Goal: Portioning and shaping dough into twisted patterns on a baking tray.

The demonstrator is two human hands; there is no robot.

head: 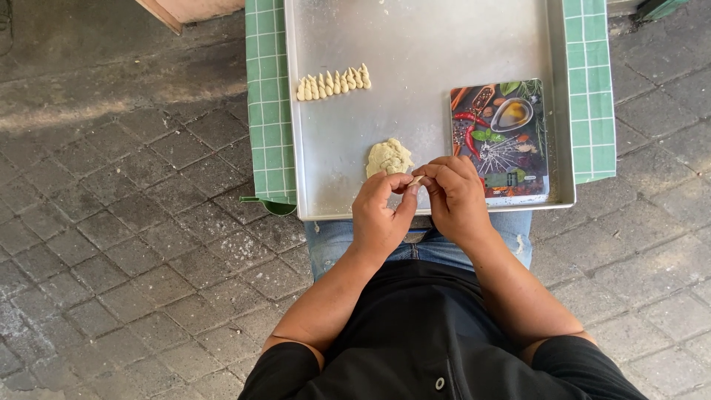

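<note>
Metal tray [415, 44] is carrying all work items. Approx. 10 shaped dough pieces [333, 83] are lying in 1 row near its far left edge, i.e. finished. Dough lump [389, 157] is sitting by the near edge, unshaped. Left hand [379, 215] & right hand [458, 198] are meeting, fingertips pinching 1 small dough bit [416, 180]. Kitchen scale [500, 141], near right corner, is holding nothing.

Bright, even daylight fills the view, and focus is sharp throughout. Just above the pinching fingertips, the metal tray [429, 52] throws a soft, hazy glare. Only 1 faint shadow lies under the left hand [379, 215] and right hand [455, 196]. Far left of them, the paving [111, 244] looks duller, without blur.
</note>
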